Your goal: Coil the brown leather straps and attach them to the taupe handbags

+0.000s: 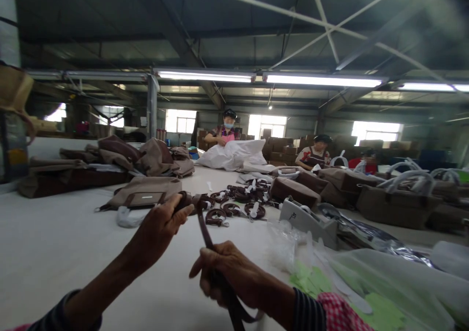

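A dark brown strap [205,229] runs between my two hands above the white table. My left hand [163,226] is closed around its coiled or folded upper end, partly hidden by the fingers. Lower and to the right, my right hand [229,272] grips the strap's middle, and its free length hangs down toward the bottom of the view. Just beyond my hands lie several coiled brown straps [216,217] with metal clips and white tags. A taupe bag [146,192] with a brown patch lies flat behind my left hand.
More bags pile up at the left [73,174] and the right [399,201]. A tape dispenser [309,223], clear plastic bags [395,272] and light green papers [311,278] are on the right. Across the white table [47,243], a masked person [227,133] handles a white sheet [234,155].
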`<state>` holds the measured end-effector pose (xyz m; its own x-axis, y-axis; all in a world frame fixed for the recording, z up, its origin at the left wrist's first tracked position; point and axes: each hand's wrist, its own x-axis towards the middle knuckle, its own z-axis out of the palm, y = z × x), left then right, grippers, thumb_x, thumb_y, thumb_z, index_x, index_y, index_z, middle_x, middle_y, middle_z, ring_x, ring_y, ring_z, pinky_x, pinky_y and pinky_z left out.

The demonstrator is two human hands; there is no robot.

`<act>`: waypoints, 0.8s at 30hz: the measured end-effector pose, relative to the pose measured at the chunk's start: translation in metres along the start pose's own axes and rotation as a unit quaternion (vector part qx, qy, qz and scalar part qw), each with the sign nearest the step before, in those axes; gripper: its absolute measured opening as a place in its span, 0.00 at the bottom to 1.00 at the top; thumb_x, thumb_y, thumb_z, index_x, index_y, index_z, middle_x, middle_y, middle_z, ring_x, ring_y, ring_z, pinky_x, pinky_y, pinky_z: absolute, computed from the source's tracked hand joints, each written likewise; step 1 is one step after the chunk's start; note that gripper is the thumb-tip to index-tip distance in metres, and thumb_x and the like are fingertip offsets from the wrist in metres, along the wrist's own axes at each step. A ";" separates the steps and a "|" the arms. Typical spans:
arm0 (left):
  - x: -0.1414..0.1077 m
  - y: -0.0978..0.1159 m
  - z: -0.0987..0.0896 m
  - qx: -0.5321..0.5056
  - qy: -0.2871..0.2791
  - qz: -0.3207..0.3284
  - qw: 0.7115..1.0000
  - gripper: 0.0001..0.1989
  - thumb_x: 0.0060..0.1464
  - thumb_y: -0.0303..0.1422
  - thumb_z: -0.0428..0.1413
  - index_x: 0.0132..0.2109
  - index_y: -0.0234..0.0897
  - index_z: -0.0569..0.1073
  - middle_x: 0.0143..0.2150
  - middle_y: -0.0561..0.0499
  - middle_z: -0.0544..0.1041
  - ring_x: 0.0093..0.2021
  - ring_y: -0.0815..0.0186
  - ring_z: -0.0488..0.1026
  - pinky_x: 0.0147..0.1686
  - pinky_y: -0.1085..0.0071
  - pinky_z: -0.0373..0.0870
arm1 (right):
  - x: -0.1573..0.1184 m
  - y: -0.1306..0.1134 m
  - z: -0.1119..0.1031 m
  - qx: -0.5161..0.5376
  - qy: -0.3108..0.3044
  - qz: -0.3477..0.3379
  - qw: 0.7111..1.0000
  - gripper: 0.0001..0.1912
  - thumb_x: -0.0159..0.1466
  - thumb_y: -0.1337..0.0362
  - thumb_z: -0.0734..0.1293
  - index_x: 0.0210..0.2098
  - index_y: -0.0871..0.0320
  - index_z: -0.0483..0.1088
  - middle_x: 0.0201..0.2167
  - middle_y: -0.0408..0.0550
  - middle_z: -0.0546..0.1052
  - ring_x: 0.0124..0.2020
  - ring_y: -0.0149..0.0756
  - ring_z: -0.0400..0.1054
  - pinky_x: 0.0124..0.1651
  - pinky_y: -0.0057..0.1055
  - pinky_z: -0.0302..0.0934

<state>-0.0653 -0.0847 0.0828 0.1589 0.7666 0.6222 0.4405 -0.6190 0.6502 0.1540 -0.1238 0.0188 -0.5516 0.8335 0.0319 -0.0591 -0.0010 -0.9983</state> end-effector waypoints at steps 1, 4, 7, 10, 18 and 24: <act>-0.002 -0.002 -0.004 -0.049 -0.022 -0.027 0.998 0.22 0.62 0.51 0.60 0.29 0.38 0.68 0.21 0.55 0.67 0.22 0.68 0.62 0.25 0.72 0.57 | 0.007 -0.001 -0.010 -0.007 0.044 -0.020 0.999 0.29 0.67 0.41 0.69 0.40 0.66 0.77 0.23 0.46 0.75 0.16 0.25 0.62 0.18 0.22 0.56; -0.015 -0.002 -0.018 -0.221 -0.099 -0.126 0.962 0.20 0.58 0.50 0.64 0.36 0.35 0.77 0.22 0.54 0.66 0.20 0.70 0.58 0.21 0.73 0.51 | 0.031 -0.016 -0.044 -0.001 0.190 -0.068 0.979 0.28 0.61 0.42 0.74 0.36 0.65 0.75 0.21 0.44 0.73 0.16 0.25 0.61 0.18 0.22 0.53; -0.039 0.000 -0.019 -0.290 -0.192 -0.203 0.915 0.23 0.58 0.50 0.65 0.45 0.33 0.79 0.22 0.55 0.66 0.19 0.72 0.56 0.20 0.73 0.49 | 0.049 -0.047 -0.070 0.007 0.291 -0.132 0.947 0.23 0.59 0.47 0.75 0.32 0.64 0.73 0.18 0.42 0.71 0.14 0.24 0.58 0.16 0.22 0.48; -0.061 -0.002 -0.008 -0.283 -0.240 -0.248 0.895 0.19 0.58 0.46 0.66 0.44 0.33 0.78 0.25 0.55 0.67 0.22 0.72 0.59 0.24 0.74 0.54 | 0.058 -0.080 -0.076 0.000 0.300 -0.188 0.935 0.16 0.58 0.54 0.74 0.33 0.61 0.73 0.19 0.39 0.70 0.14 0.22 0.54 0.16 0.21 0.44; -0.068 -0.002 -0.006 -0.306 -0.180 -0.231 0.906 0.22 0.59 0.48 0.65 0.46 0.30 0.79 0.26 0.56 0.64 0.24 0.72 0.56 0.23 0.75 0.52 | 0.061 -0.140 -0.068 -0.126 0.230 -0.320 0.911 0.16 0.62 0.54 0.73 0.30 0.61 0.73 0.15 0.39 0.66 0.13 0.21 0.48 0.18 0.23 0.37; -0.066 0.049 -0.031 -0.424 -0.106 -0.167 0.884 0.17 0.61 0.43 0.65 0.42 0.30 0.81 0.23 0.55 0.60 0.23 0.73 0.54 0.21 0.78 0.55 | 0.070 -0.087 -0.077 -0.133 0.187 -0.190 0.955 0.19 0.60 0.52 0.72 0.34 0.64 0.75 0.13 0.37 0.63 0.13 0.22 0.47 0.18 0.24 0.36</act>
<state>-0.0816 -0.1710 0.0869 0.3463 0.8900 0.2965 -0.3120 -0.1888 0.9311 0.1849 -0.0226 0.1043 -0.1947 0.8842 0.4246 0.0448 0.4405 -0.8967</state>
